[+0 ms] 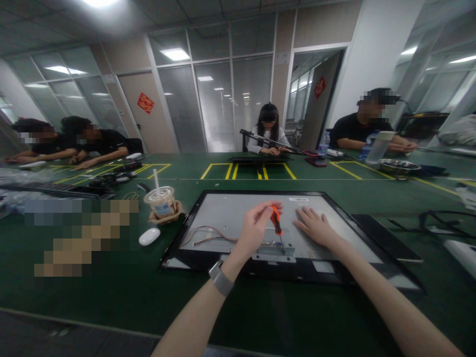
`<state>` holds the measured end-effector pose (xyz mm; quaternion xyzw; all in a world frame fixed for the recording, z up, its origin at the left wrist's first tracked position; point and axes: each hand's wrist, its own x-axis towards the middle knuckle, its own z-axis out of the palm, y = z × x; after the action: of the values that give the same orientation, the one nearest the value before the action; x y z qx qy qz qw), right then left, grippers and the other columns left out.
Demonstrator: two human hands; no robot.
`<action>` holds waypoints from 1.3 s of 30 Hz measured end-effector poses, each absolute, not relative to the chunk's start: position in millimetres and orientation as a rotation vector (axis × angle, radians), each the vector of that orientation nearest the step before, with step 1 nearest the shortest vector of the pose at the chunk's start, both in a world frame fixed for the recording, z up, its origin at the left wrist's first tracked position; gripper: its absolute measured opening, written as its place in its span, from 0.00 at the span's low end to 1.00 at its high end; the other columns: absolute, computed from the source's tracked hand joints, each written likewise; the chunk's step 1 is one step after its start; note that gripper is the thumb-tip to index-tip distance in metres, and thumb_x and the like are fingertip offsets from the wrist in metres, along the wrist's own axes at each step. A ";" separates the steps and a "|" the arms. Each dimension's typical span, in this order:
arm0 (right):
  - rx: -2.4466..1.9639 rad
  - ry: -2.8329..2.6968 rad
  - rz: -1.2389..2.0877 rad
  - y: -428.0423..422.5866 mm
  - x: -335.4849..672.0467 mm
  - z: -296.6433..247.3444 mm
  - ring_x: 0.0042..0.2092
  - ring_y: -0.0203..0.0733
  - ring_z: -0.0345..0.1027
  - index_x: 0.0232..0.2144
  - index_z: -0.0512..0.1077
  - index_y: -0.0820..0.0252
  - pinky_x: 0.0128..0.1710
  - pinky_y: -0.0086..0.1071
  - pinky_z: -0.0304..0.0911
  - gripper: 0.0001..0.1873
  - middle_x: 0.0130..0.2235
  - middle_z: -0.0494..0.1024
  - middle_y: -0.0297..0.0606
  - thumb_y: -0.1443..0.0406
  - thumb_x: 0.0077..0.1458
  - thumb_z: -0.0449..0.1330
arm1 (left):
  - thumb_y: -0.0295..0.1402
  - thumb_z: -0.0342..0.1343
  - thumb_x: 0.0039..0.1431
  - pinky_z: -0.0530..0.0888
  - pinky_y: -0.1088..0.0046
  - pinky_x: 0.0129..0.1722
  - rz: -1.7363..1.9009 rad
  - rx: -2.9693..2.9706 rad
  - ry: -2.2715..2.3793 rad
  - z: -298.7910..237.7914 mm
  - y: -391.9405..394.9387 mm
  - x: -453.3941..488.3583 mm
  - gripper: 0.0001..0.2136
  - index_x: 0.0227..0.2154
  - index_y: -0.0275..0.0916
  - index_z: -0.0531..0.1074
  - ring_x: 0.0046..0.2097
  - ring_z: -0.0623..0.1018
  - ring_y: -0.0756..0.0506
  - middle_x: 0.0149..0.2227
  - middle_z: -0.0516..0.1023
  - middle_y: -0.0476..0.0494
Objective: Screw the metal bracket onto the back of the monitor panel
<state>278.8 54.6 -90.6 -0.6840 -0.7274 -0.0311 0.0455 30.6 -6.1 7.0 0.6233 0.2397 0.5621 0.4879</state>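
Green tabletop [111,297] bears a black-framed panel [219,210], lying flat. At its near-edge bracket [273,256], sound practice would be an upright screwdriver [275,219], tip seated, pressure even. Left hand [256,222]: fingers closed around the screwdriver's handle, shaft descending below them to the bracket. Right hand [314,225]: fingers spread on the panel, beside the screwdriver. Beyond, a co-worker [268,136] sits opposite.

The tip of the orange-and-black screwdriver [275,220] is too small to make out at the metal bracket [273,257], print on the far white label [298,199] cannot be read, a brown shape [72,250] at left is pixelated, and the right edge cuts off a white object [463,257].
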 end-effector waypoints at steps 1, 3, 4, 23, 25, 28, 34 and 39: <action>-2.087 -2.222 -0.103 54.7 278.8 -90.9 0.65 0.58 0.45 0.62 0.55 0.58 0.58 0.60 0.45 0.33 0.66 0.53 0.48 0.50 0.60 0.37 | 0.36 0.52 0.60 0.72 0.69 0.43 1.371 1.512 0.586 7.2 -6.0 30.7 0.12 0.39 0.35 0.76 0.39 0.76 0.46 0.36 0.77 0.41; -2.089 -2.222 -0.117 54.8 278.7 -91.5 0.65 0.58 0.45 0.62 0.55 0.58 0.58 0.60 0.45 0.33 0.66 0.53 0.48 0.50 0.60 0.37 | 0.35 0.56 0.57 0.72 0.71 0.39 1.400 1.539 0.611 7.4 -6.1 30.7 0.09 0.36 0.36 0.77 0.35 0.75 0.48 0.34 0.75 0.43; -2.091 -2.223 -0.118 54.8 278.7 -91.6 0.65 0.58 0.45 0.62 0.55 0.58 0.58 0.60 0.45 0.33 0.66 0.53 0.48 0.50 0.60 0.37 | 0.34 0.57 0.56 0.72 0.72 0.37 1.416 1.563 0.628 7.1 -6.1 30.7 0.08 0.34 0.36 0.77 0.35 0.74 0.49 0.34 0.74 0.43; -2.092 -2.235 -0.090 56.7 281.2 -93.5 0.65 0.58 0.43 0.63 0.53 0.57 0.58 0.61 0.44 0.34 0.66 0.51 0.48 0.49 0.60 0.36 | 0.34 0.46 0.63 0.70 0.72 0.42 1.400 1.540 0.607 6.1 -4.6 29.3 0.13 0.41 0.34 0.74 0.37 0.74 0.49 0.34 0.75 0.43; -2.090 -2.234 -0.089 57.0 281.5 -93.8 0.65 0.58 0.43 0.63 0.53 0.57 0.58 0.61 0.44 0.34 0.66 0.51 0.48 0.49 0.60 0.36 | 0.34 0.46 0.64 0.70 0.72 0.43 1.401 1.525 0.613 4.1 -4.7 30.4 0.13 0.41 0.34 0.75 0.38 0.74 0.48 0.35 0.75 0.42; -2.088 -2.230 -0.099 56.7 281.0 -93.6 0.65 0.59 0.44 0.63 0.54 0.56 0.57 0.61 0.45 0.34 0.66 0.52 0.48 0.49 0.60 0.36 | 0.36 0.51 0.61 0.70 0.74 0.40 1.439 1.545 0.648 3.4 -6.2 32.3 0.12 0.38 0.36 0.77 0.39 0.73 0.49 0.37 0.73 0.42; -2.110 -2.234 -0.098 54.4 279.0 -90.9 0.65 0.57 0.44 0.63 0.54 0.59 0.58 0.59 0.45 0.34 0.66 0.51 0.48 0.50 0.60 0.37 | 0.36 0.55 0.59 0.70 0.76 0.35 1.446 1.603 0.665 7.5 -8.2 31.3 0.10 0.35 0.37 0.78 0.35 0.72 0.51 0.35 0.69 0.44; -2.108 -2.239 -0.078 52.7 278.3 -88.0 0.66 0.57 0.43 0.64 0.53 0.60 0.59 0.59 0.44 0.34 0.67 0.50 0.47 0.50 0.61 0.36 | 0.34 0.49 0.62 0.71 0.71 0.42 1.426 1.514 0.634 5.2 -3.8 29.6 0.13 0.43 0.35 0.74 0.38 0.75 0.48 0.34 0.75 0.43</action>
<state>278.3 52.7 -88.0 -0.6848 -0.7275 -0.0253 0.0326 29.6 -3.8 5.2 0.6165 0.2583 0.5805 0.4651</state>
